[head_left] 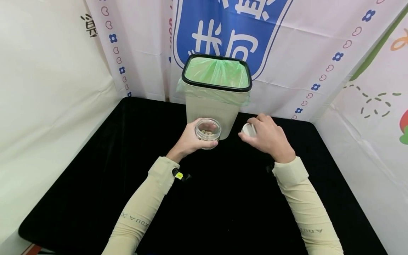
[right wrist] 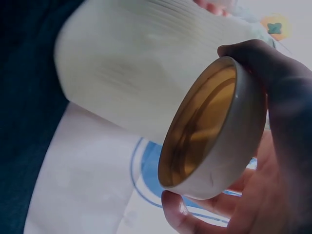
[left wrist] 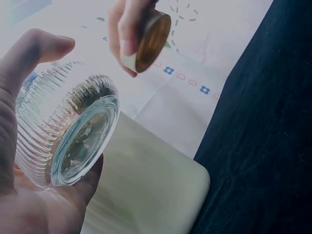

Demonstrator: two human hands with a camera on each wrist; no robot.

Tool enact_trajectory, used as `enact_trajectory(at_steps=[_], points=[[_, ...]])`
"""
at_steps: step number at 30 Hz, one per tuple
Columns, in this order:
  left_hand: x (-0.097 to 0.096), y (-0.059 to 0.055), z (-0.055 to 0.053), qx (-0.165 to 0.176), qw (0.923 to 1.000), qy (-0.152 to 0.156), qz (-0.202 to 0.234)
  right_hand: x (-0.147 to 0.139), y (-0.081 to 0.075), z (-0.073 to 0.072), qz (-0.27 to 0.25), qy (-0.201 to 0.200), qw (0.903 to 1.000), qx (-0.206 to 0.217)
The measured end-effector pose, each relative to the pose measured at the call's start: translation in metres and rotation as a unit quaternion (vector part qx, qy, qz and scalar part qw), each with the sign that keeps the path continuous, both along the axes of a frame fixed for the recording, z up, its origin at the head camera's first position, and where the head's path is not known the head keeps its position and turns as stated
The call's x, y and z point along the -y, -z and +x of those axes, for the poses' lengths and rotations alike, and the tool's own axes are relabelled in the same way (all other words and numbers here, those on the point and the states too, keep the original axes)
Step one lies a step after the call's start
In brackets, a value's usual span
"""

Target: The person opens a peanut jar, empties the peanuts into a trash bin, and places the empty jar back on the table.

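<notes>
My left hand [head_left: 192,138] grips a clear glass jar [head_left: 208,129] with ribbed sides, its uncovered mouth facing up. Small pale ring-shaped pieces [head_left: 207,132] lie inside it. In the left wrist view the jar [left wrist: 73,131] shows its thick base, fingers and thumb wrapped about its side. Over to the right, my right hand [head_left: 269,136] holds a round white lid [head_left: 249,130] by its rim between thumb and fingers. The lid [right wrist: 214,131] has a gold-coloured inside in the right wrist view. Jar and lid are apart.
Behind the hands stands a pale bin [head_left: 208,106] with a black rim and a green bag [head_left: 220,72] lining it. A black cloth [head_left: 216,205] covers the table. White printed curtains [head_left: 140,46] hang at the back and sides.
</notes>
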State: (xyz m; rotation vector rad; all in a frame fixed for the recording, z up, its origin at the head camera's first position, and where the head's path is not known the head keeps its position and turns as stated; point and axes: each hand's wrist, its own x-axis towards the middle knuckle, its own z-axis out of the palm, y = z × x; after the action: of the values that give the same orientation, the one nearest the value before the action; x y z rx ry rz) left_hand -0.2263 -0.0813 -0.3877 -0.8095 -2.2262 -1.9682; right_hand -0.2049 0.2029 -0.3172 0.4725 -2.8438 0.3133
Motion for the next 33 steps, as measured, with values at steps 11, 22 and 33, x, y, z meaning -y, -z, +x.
enact_trajectory(at_steps=[11,22,33], points=[[0.002,0.000,0.000,0.010,0.9999,0.001,0.008,-0.001,0.035,-0.006,0.010,-0.008,0.9999,-0.008],[0.001,-0.001,0.001,0.013,0.9998,0.003,0.012,-0.001,0.061,-0.014,0.014,-0.012,0.9998,-0.009],[0.000,-0.001,0.000,0.011,0.9998,0.003,0.014,-0.003,0.074,-0.031,0.024,-0.002,0.9997,0.001]])
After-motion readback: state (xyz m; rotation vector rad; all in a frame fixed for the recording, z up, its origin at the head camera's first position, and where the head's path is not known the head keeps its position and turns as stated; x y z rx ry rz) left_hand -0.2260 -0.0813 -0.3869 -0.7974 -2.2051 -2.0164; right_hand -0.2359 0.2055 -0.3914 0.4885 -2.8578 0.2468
